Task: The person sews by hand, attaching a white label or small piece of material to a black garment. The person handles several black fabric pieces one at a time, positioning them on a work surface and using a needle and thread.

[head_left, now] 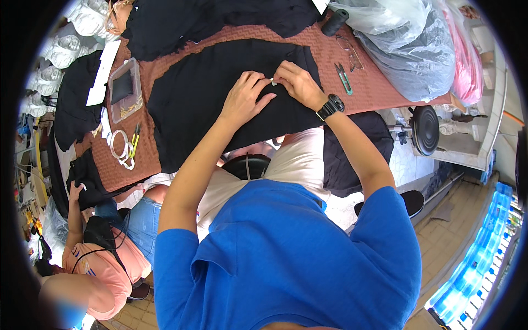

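Observation:
A piece of black fabric (220,82) lies spread over the table in front of me. On it, my right hand (300,85), with a dark watch at the wrist, pinches a small white tag (274,82). My left hand (246,98) rests on the fabric just left of the tag. Its index fingertip reaches the tag's edge, while the thumb stands apart. Whether the tag is fixed to the fabric cannot be made out, since the fingers cover part of it.
Green thread snips (344,78), glasses (351,54) and a black thread cone (334,22) lie right. A clear plastic box (125,91), measuring tape (119,146) and yellow-black snips (135,140) lie left. Large plastic bags (407,49) fill the far right. Another person (110,253) sits at left.

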{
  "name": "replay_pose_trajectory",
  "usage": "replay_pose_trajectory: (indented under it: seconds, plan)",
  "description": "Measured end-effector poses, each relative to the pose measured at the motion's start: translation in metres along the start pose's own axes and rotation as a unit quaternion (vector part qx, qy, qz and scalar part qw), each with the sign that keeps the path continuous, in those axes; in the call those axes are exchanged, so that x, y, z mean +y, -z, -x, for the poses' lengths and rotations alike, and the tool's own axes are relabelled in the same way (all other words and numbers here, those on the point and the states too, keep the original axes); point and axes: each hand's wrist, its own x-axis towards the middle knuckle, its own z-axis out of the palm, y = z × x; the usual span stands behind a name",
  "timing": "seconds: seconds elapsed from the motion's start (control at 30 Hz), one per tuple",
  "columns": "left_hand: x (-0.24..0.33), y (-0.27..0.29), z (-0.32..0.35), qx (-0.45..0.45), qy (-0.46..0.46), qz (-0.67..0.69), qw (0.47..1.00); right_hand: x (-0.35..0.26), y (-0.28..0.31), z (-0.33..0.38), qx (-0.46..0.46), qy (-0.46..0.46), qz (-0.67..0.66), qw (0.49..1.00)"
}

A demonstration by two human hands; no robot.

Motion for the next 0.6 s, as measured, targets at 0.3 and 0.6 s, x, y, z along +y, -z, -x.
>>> replay_pose_trajectory:
  seconds: [0.3,0.6]
  plan:
    - [0.001,0.003,0.001,0.009,0.044,0.046,0.998,-0.010,0.024,0.018,0.206,-0.271,-0.260,0.904]
    - [0.005,-0.007,-0.007,0.024,0.064,0.006,0.998,-0.034,-0.006,0.018,0.117,-0.224,-0.148,0.956]
